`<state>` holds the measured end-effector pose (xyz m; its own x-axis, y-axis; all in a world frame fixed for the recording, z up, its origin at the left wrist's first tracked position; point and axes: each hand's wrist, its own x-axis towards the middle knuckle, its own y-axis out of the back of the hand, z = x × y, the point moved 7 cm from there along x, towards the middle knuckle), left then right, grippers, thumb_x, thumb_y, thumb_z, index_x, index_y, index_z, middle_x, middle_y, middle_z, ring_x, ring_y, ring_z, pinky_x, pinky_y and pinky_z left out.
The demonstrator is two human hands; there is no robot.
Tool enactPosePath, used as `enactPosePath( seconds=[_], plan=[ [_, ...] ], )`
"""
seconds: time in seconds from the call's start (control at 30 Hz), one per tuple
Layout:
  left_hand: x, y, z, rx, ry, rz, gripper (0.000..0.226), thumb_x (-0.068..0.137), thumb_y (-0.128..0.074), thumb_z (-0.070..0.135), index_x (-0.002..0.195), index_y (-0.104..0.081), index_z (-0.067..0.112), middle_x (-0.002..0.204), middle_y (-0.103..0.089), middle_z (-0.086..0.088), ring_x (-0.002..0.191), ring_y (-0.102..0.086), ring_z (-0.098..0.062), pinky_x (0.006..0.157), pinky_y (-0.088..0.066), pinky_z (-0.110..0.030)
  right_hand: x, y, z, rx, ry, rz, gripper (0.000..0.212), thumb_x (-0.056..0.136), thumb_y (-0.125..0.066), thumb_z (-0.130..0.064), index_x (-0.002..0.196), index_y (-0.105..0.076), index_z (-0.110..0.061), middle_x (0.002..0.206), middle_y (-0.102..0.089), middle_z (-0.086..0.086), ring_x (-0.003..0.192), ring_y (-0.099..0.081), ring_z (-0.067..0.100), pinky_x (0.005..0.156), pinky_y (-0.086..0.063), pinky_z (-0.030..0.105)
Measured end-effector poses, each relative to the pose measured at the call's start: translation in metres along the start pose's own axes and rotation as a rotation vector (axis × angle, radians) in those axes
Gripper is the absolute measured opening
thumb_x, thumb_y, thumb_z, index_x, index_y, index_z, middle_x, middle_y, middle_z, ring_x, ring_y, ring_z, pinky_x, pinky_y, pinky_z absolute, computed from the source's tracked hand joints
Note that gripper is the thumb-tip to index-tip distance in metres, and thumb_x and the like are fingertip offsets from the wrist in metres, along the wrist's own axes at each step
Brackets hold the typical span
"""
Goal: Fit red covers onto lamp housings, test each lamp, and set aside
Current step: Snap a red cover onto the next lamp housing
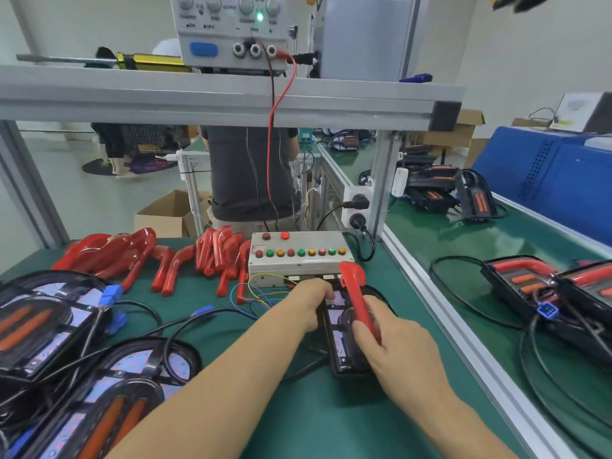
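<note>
Over lamp housing (344, 339) | right hand (397, 346) pinches red cover (356, 293) | left hand (309, 301) grips housing

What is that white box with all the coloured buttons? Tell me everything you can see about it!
The white box is a flat, painted-looking case lying on the green mat, behind the person's hands. Its top carries a row of nine round buttons, red, green and yellow, with two red ones above; one of those glows. Thin yellow, blue and red wires leave its front, and a black cable loops from its right side.
</note>
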<state>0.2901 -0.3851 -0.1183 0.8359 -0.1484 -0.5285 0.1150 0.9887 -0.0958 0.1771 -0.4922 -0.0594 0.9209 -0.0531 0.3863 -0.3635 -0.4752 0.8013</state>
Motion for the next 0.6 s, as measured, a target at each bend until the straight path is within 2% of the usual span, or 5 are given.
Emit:
enactPosePath(
  seconds=[0.1, 0.23, 0.37, 0.47, 0.6],
  plan=[
    [0.000, 0.000, -0.002, -0.172, 0.006, -0.012, 0.018, 0.090, -0.040, -0.001, 0.075, -0.051, 0.001, 0.053, -0.060, -0.014, 0.035, -0.057, -0.022, 0.041, -0.049, -0.025, -0.001, 0.001, -0.002, -0.014, 0.008, 0.020, 0.047, 0.099, -0.033, -0.045, 0.146, -0.029, -0.041, 0.090, -0.066, -0.001, 0.086, -0.059, 0.023, 0.073, -0.041, 0.035],
    [-0.001, -0.003, 0.003, -0.418, -0.044, -0.069, 0.023, 0.097, -0.048, 0.012, 0.082, -0.062, -0.001, 0.065, -0.067, -0.015, 0.045, -0.063, -0.023, 0.039, -0.052, -0.029, -0.009, -0.001, -0.012, -0.087, 0.093, 0.059, 0.049, 0.100, -0.031, -0.048, 0.147, -0.026, -0.039, 0.094, -0.064, -0.003, 0.088, -0.061, 0.019, 0.071, -0.040, 0.033],
    [0.002, 0.002, 0.003, -0.511, -0.076, -0.068, 0.026, 0.094, -0.056, 0.022, 0.091, -0.067, -0.002, 0.083, -0.072, -0.018, 0.065, -0.069, -0.028, 0.054, -0.055, -0.035, -0.018, -0.005, -0.032, -0.330, 0.264, 0.175, 0.049, 0.070, -0.078, -0.039, 0.113, -0.073, -0.016, 0.060, -0.062, -0.005, 0.050, -0.060, 0.010, 0.041, -0.041, 0.023],
    [0.003, 0.002, -0.001, -0.546, -0.044, -0.115, 0.035, 0.094, -0.057, 0.031, 0.095, -0.069, -0.002, 0.088, -0.072, -0.023, 0.066, -0.071, -0.033, 0.060, -0.053, -0.039, -0.016, -0.008, -0.034, -0.397, 0.300, 0.220, 0.060, 0.045, -0.094, -0.041, 0.096, -0.079, -0.013, 0.052, -0.060, -0.007, 0.043, -0.057, 0.008, 0.035, -0.036, 0.020],
    [0.007, 0.004, -0.005, -0.585, -0.015, -0.105, 0.042, 0.093, -0.057, 0.039, 0.092, -0.069, 0.000, 0.083, -0.072, -0.024, 0.063, -0.070, -0.035, 0.056, -0.053, -0.039, -0.013, -0.009, -0.030, -0.459, 0.291, 0.217, 0.059, 0.049, -0.091, -0.044, 0.100, -0.078, -0.017, 0.052, -0.060, -0.008, 0.043, -0.056, 0.007, 0.033, -0.034, 0.018]
  ],
)
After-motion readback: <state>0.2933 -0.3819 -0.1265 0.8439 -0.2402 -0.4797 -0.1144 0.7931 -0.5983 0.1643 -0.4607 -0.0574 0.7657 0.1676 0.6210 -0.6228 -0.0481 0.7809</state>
